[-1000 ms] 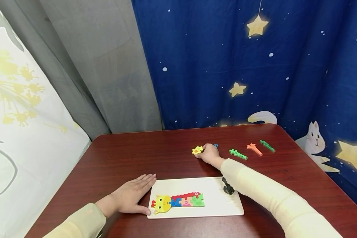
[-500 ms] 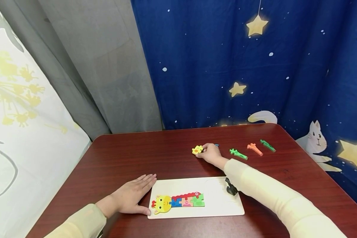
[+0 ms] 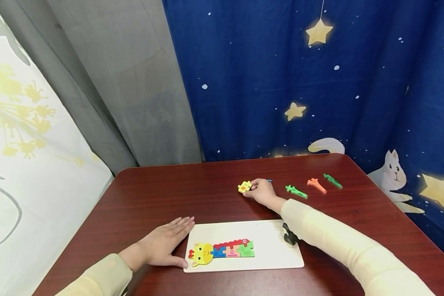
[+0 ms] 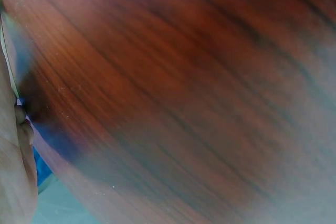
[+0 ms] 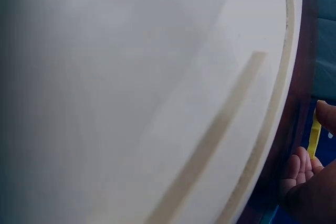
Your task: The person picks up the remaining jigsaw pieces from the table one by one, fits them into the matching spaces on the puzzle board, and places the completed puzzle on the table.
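Observation:
My right hand [image 3: 263, 192] pinches a yellow puzzle piece [image 3: 244, 187] with an orange mark, over the far middle of the table. In the right wrist view, the same yellow piece [image 5: 314, 139] shows edge-on between thumb and fingers. My left hand [image 3: 166, 243] lies with straight fingers at the left edge of a white puzzle board [image 3: 277, 257], its thumb touching the near corner. On the board are a yellow giraffe head [image 3: 202, 254], joined blue [image 3: 219, 252], pink [image 3: 232, 251] and green [image 3: 247, 249] pieces, and a red strip [image 3: 230, 243] along their upper side.
Right of my right hand lie a light green piece [image 3: 297, 191], an orange piece [image 3: 317, 186] and a dark green piece [image 3: 333, 181]. A blue piece [image 3: 269, 180] is mostly hidden behind that hand. Curtains [image 3: 244, 102] hang beyond the brown table [image 3: 163, 193].
The yellow piece has shifted very slightly left in my right hand's grip, and the right sleeve has moved slightly right. My left hand and the board have stayed essentially in place.

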Available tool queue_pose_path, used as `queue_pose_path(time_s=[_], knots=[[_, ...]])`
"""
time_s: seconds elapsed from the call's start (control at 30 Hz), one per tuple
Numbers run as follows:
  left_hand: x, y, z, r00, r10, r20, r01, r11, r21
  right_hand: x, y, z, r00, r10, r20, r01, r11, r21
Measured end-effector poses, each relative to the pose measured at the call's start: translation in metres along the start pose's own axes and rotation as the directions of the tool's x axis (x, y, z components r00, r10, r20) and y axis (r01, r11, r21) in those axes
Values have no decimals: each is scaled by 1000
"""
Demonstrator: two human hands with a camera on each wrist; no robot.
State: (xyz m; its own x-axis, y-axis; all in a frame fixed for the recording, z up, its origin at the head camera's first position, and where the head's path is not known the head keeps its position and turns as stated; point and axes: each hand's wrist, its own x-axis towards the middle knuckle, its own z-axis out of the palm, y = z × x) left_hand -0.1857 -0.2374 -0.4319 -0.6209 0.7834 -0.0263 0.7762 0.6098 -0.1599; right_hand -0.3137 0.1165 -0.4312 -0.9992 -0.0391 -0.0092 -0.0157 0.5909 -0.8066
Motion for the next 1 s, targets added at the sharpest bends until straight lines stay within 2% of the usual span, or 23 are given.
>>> queue_pose_path(time_s=[0.17, 0.3, 0.83, 1.0], knots=[[0, 0, 0, 1000, 0, 8, 0, 1000, 2, -2, -1, -4, 1000, -10, 7, 10, 1000, 27], [0, 0, 1, 1000, 4, -12, -4, 1000, 11, -2, -2, -7, 1000, -24, -3, 24, 999, 35], [0, -1, 1, 1000, 8, -10, -8, 1000, 1, 0, -2, -24, 1000, -8, 0, 8, 996, 87], [-1, -1, 2, 1000, 13, -27, -12, 1000, 14, -1, -2, -28, 1000, -12, 18, 10, 995, 98]])
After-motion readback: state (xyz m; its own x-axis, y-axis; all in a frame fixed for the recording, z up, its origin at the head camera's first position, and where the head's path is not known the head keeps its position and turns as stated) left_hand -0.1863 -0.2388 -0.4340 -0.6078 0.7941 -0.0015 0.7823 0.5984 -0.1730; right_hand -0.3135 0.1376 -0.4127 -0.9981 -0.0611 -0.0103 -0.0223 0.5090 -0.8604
